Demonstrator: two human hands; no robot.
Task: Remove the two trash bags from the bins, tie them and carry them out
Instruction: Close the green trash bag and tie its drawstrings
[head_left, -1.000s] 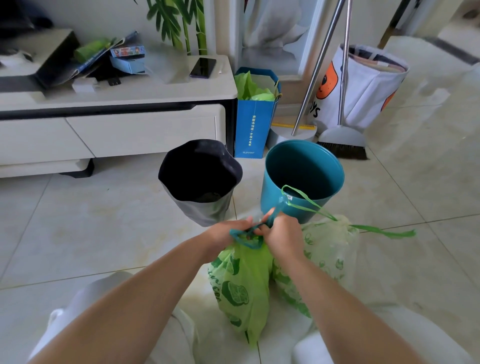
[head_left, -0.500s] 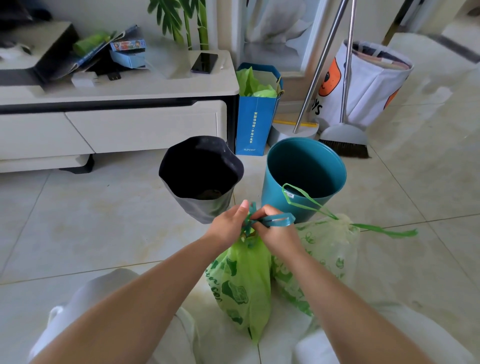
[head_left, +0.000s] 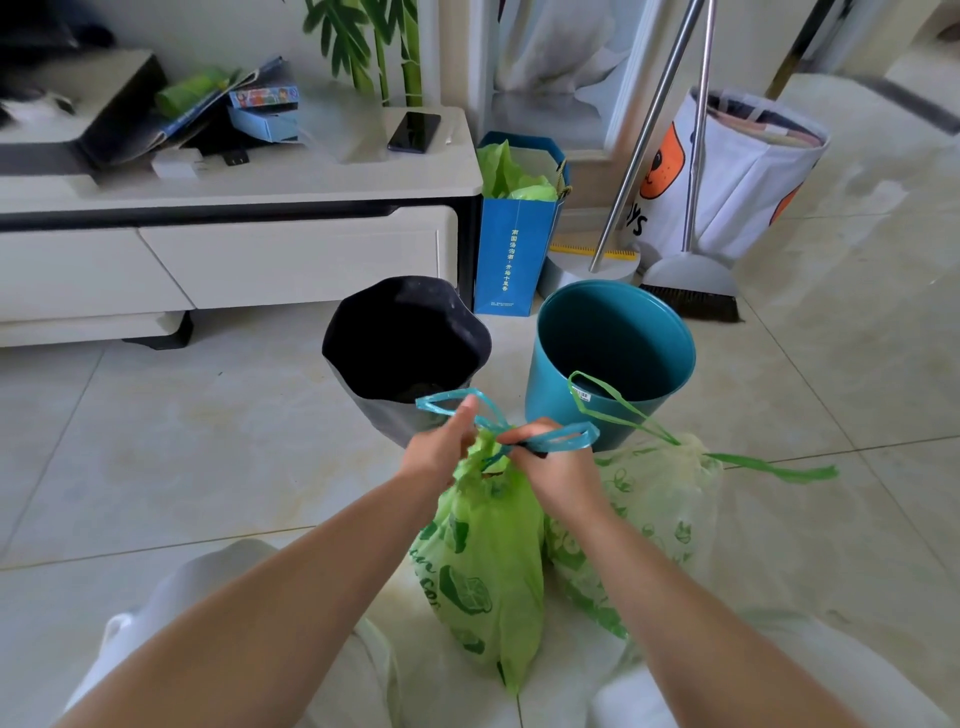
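A bright green trash bag (head_left: 480, 566) with printed fruit hangs in front of me, its neck gathered. My left hand (head_left: 441, 449) pinches one teal drawstring loop (head_left: 457, 397) and my right hand (head_left: 553, 467) grips the other loop (head_left: 563, 436); the strings cross between my hands. A second, paler green bag (head_left: 657, 499) sits on the floor to the right, its green drawstring (head_left: 769, 467) loose. Behind stand a black bin (head_left: 405, 338) and a teal bin (head_left: 613, 343), neither one lined with a bag.
A white low cabinet (head_left: 234, 249) with a phone (head_left: 414, 131) and clutter runs along the back left. A blue paper bag (head_left: 514, 249), a broom (head_left: 691, 291) with dustpan and a white fabric basket (head_left: 737, 171) stand behind the bins. My knees in white trousers frame the bottom.
My hands rose slightly and pulled the teal drawstring loops apart to either side, crossing them over the bag's neck. The bag lifted a little with them.
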